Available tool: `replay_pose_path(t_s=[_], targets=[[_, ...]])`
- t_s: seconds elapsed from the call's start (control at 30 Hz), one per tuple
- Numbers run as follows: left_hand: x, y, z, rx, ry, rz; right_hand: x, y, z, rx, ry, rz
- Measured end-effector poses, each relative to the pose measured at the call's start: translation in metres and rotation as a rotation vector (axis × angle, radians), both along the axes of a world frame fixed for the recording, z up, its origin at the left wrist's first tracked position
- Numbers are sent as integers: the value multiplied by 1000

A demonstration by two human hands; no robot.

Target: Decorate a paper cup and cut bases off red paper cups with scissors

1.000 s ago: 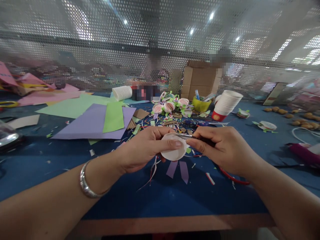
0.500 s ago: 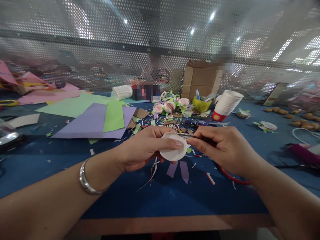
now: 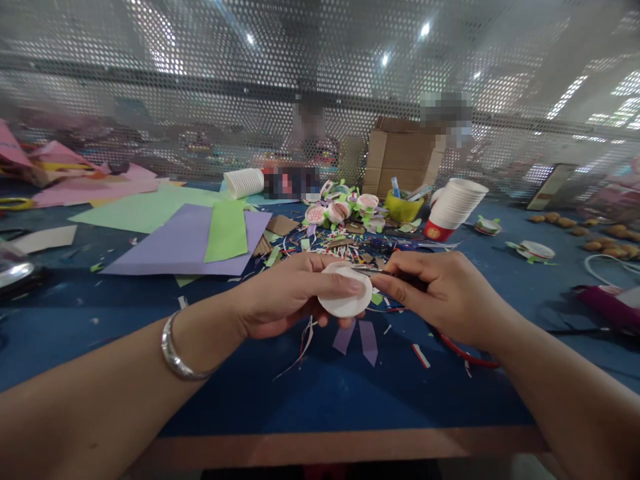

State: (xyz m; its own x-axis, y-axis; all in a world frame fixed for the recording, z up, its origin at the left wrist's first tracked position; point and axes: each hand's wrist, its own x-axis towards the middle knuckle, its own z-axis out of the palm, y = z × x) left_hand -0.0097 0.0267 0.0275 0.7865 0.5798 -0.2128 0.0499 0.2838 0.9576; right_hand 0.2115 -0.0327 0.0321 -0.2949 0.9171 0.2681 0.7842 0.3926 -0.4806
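Between thumb and fingers, my left hand (image 3: 295,293) holds a round white disc (image 3: 343,300), its flat face turned up. A thin, dark-handled metal tool (image 3: 367,270), whose full shape is hidden, is gripped in my right hand (image 3: 445,293); its tip lies at the disc's upper edge. Two purple paper strips (image 3: 369,341) lie on the blue table (image 3: 320,400) just below the disc. Coloured paper scraps are strewn behind both hands.
Purple paper (image 3: 170,250) lies at the left under a green strip (image 3: 226,230). Stacked paper cups (image 3: 457,207), a yellow-green bowl (image 3: 403,208), a pile of small round crafts (image 3: 337,212) and a cardboard box (image 3: 400,160) stand behind. A red loop (image 3: 470,357) lies beneath my right wrist.
The white disc has shifted very slightly left and up, tilting a little in my left hand. My right hand has moved slightly left with the tool.
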Motion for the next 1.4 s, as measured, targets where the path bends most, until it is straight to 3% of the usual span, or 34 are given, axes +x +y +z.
replay_pose_path(t_s=[0.87, 1.17, 1.4], targets=[[-3, 2, 1, -70, -53, -67, 1, -1, 5, -85, 70, 32], [-2, 0, 1, -36, -13, -91, 4, 5, 10, -192, 423, -38], [3, -5, -1, 18, 57, -120, -7, 4, -2, -342, 497, 85]])
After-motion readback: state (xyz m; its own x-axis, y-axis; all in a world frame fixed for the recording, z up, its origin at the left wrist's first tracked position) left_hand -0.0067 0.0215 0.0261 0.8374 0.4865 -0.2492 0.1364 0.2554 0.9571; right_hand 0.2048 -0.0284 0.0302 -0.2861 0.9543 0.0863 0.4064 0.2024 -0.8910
